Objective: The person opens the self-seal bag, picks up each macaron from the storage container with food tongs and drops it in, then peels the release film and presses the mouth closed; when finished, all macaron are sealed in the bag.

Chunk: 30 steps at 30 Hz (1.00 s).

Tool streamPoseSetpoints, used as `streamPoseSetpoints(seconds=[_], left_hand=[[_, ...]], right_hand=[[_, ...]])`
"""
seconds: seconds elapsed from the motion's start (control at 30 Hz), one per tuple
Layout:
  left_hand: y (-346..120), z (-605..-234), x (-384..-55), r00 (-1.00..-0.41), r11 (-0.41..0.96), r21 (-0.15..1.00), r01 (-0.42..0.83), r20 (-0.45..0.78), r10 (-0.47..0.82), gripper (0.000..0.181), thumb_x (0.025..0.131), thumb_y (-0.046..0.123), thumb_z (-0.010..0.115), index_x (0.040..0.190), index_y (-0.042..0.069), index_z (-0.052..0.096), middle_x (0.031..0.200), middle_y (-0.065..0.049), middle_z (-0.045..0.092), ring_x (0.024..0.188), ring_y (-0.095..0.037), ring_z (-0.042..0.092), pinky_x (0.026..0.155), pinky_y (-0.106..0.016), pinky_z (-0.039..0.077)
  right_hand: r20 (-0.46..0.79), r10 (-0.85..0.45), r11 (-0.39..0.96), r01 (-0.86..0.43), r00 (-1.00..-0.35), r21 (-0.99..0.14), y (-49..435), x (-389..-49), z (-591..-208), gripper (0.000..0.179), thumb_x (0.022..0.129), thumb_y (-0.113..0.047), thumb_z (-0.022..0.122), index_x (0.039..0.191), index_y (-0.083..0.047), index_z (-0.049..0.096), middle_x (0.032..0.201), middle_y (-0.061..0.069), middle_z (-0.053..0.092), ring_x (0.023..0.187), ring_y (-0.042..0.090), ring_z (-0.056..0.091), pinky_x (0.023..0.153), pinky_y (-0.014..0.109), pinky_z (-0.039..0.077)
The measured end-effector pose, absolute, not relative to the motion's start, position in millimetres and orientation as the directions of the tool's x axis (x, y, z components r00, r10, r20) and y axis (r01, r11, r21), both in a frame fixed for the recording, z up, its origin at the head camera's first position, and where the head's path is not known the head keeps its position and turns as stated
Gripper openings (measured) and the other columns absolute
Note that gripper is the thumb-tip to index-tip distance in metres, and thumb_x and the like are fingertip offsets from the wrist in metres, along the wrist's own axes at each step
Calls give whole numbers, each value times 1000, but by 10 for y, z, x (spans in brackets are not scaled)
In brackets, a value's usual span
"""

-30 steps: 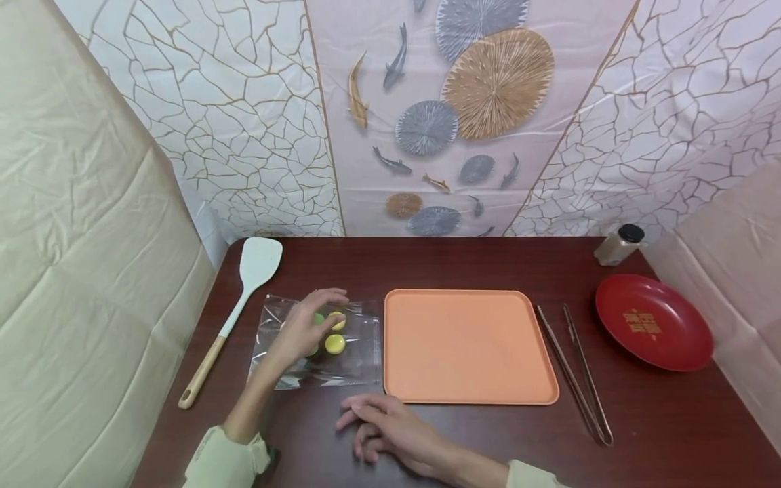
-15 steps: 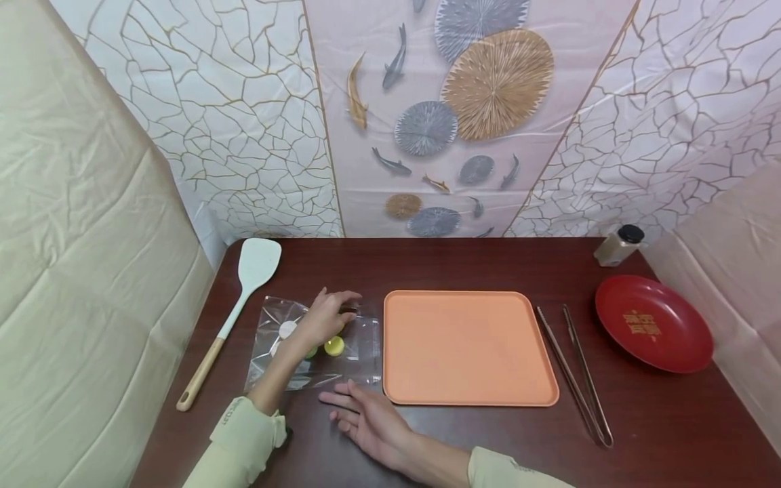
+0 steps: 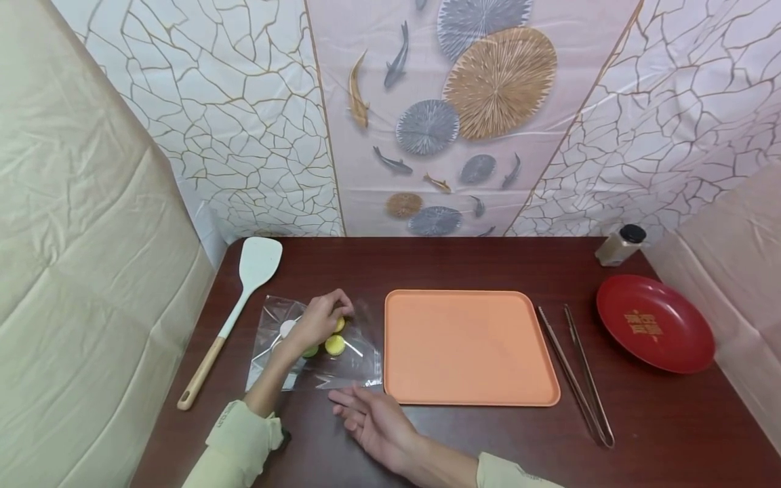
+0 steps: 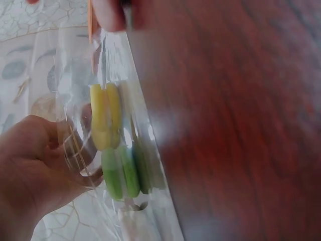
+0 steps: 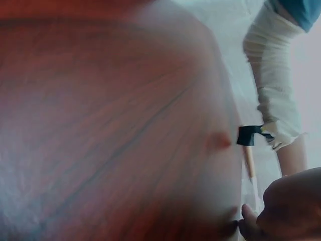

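A clear plastic bag (image 3: 360,362) lies left of centre on the dark red table, holding several round macarons in yellow (image 3: 335,346), green (image 4: 120,173) and white (image 3: 287,328). My left hand (image 3: 317,322) is over the bag, thumb and fingers pinching its upper film near the yellow macarons. In the left wrist view, the left hand (image 4: 35,165) shows beside the film, which stands away from the macarons. My right hand (image 3: 378,423) is at the bag's front edge, its fingers loosely extended and holding nothing; in the right wrist view it is partly cut off.
An orange tray (image 3: 470,349) lies right of the bag, with metal tongs (image 3: 582,379) beyond it. A red plate (image 3: 655,325) and a black-lidded jar (image 3: 619,245) stand farther right. A white spatula (image 3: 234,312) with a wooden handle lies at left.
The left hand has moved slightly right over the bag and its fingers have closed on the film, whose upper edge now lifts. The right hand has turned and moved to the bag's front edge.
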<state>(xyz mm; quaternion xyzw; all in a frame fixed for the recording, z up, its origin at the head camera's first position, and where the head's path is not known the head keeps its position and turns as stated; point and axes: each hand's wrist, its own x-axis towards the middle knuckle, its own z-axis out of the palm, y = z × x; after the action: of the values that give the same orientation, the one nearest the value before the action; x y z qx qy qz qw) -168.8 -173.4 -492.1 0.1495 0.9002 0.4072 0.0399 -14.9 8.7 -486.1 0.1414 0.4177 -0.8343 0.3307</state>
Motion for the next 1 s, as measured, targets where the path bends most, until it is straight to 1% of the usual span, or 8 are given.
streamPoseSetpoints(seconds=[0.1,0.2,0.37,0.57,0.67,0.73,0.9,1.0], left_hand=[[-1771,-4930,-1684,-963,560,808,183,32,269,9,109,2,62,102,5,67,93,-10,80,94,-25,76,86,-33,55],[-1809,-4941,-1683,-970,499,853,152,33,240,10,110,0,60,102,3,64,88,-11,78,87,-21,74,80,-25,53],[-1869,-4966,-1676,-976,399,911,109,20,219,7,110,-1,59,105,-2,64,88,-17,75,79,-15,68,72,-21,52],[-1939,-4962,-1659,-979,307,950,55,-9,204,9,111,1,58,107,-6,63,91,-25,73,74,-14,63,67,-20,50],[-1966,-4952,-1638,-981,264,964,28,-24,192,10,112,3,58,107,-5,63,89,-20,72,76,-15,65,68,-21,51],[-1981,-4943,-1620,-983,246,969,14,-32,181,10,112,4,58,109,-4,63,87,-14,72,78,-15,66,71,-22,52],[-2009,-4910,-1563,-989,193,981,-20,-47,138,11,113,6,58,112,-4,64,84,-3,72,82,-17,69,74,-25,54],[-2028,-4898,-1532,-991,170,985,-41,-62,119,13,113,7,59,112,-4,64,83,-1,72,80,-17,66,74,-25,52]], right_hand=[[-526,-446,-427,689,-724,-586,99,-131,-4849,20,119,-20,44,116,-6,56,158,37,53,94,8,68,71,11,43],[-527,-448,-434,691,-723,-579,94,-119,-4865,16,119,-18,46,116,-6,56,157,36,54,93,8,69,70,10,44],[-527,-433,-444,682,-731,-581,66,-123,-4905,15,118,-16,48,125,-3,51,154,32,60,91,9,70,70,11,44],[-523,-427,-427,674,-738,-603,4,-223,-4932,37,118,-20,50,146,5,48,156,29,60,92,9,69,73,14,46],[-513,-441,-372,670,-737,-642,-20,-295,-4912,49,119,-23,48,157,6,45,157,27,60,91,9,70,74,16,48],[-505,-445,-333,661,-739,-673,-28,-341,-4889,52,119,-27,48,159,5,46,156,26,61,87,8,71,72,17,50],[-494,-458,-276,647,-739,-711,-19,-446,-4838,53,119,-36,48,154,4,54,152,25,65,80,7,72,64,16,50],[-494,-470,-251,648,-731,-719,-5,-494,-4831,54,119,-36,49,151,6,57,149,25,67,77,5,72,61,14,49]])
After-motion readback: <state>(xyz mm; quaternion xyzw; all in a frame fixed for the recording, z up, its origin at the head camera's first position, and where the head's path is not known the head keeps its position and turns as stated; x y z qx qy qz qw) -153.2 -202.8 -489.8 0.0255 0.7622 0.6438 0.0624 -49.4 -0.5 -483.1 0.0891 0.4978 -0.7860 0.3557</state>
